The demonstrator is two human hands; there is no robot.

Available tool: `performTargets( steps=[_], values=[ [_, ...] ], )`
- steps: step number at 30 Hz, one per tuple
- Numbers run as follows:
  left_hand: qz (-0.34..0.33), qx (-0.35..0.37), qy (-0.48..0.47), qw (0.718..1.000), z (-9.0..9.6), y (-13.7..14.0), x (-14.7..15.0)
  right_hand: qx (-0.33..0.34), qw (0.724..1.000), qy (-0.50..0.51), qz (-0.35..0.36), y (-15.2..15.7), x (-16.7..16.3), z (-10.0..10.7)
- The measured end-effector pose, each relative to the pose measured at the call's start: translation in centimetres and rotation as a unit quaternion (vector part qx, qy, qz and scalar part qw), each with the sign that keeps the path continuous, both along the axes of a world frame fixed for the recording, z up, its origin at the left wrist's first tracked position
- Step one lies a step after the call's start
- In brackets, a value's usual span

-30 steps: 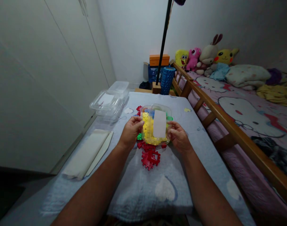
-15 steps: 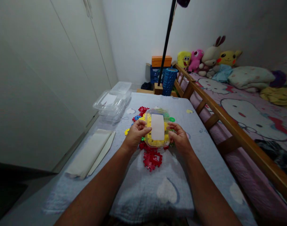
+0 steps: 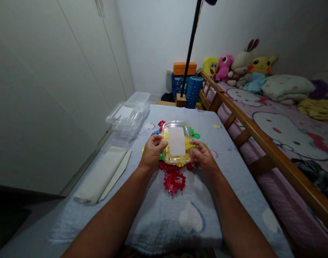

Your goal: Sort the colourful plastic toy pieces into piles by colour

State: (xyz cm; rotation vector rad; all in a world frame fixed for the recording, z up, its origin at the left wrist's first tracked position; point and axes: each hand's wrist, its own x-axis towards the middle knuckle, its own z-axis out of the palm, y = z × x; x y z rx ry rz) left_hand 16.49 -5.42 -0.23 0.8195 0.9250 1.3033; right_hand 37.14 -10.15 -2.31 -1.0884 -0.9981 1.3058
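Note:
A clear plastic container lid (image 3: 176, 160) with a white paper label (image 3: 177, 141) is held up between both hands. My left hand (image 3: 152, 152) pinches its left edge, thumb on top. On the right edge my right hand (image 3: 203, 154) closes with thumb and fingers. Yellow pieces show through the plastic; whether a container is under the lid I cannot tell. Below and around it lie gear-like plastic pieces: a red cluster (image 3: 174, 182) in front, green ones (image 3: 196, 135) behind to the right, blue ones (image 3: 156, 133) behind to the left.
Clear plastic containers (image 3: 126, 118) stand at the table's back left. A folded cream cloth (image 3: 104, 173) lies along the left side. The table wears a blue cloth (image 3: 164, 218) with hearts. A wooden bed rail (image 3: 250, 129) borders the right, and a black pole (image 3: 190, 50) rises behind.
Both hands have shifted the clear lid slightly left and away from me, tilting it a little. More of the green pieces at the right now shows. The red cluster in front stays put.

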Motion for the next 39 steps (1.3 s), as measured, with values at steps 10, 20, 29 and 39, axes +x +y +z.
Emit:
performTargets(
  steps=[10, 20, 29, 39],
  values=[
    [0.000, 0.009, 0.007, 1.000, 0.4, -0.1, 0.0, -0.006, 0.999, 0.035, 0.018, -0.2, -0.5, 0.2],
    [-0.112, -0.009, 0.090, 0.990, 0.1, -1.1, -0.5, 0.025, 0.997, 0.038, -0.062, 0.1, -0.3, 0.3],
    [-0.069, 0.003, 0.046, 0.997, 0.1, -1.6, 0.1, 0.028, 0.997, 0.032, -0.065, 0.2, -0.4, 0.2],
    [-0.049, 0.017, 0.043, 0.998, -0.7, -1.6, 0.4, 0.021, 0.997, 0.027, -0.065, 0.2, -0.6, 0.2]
  ],
)
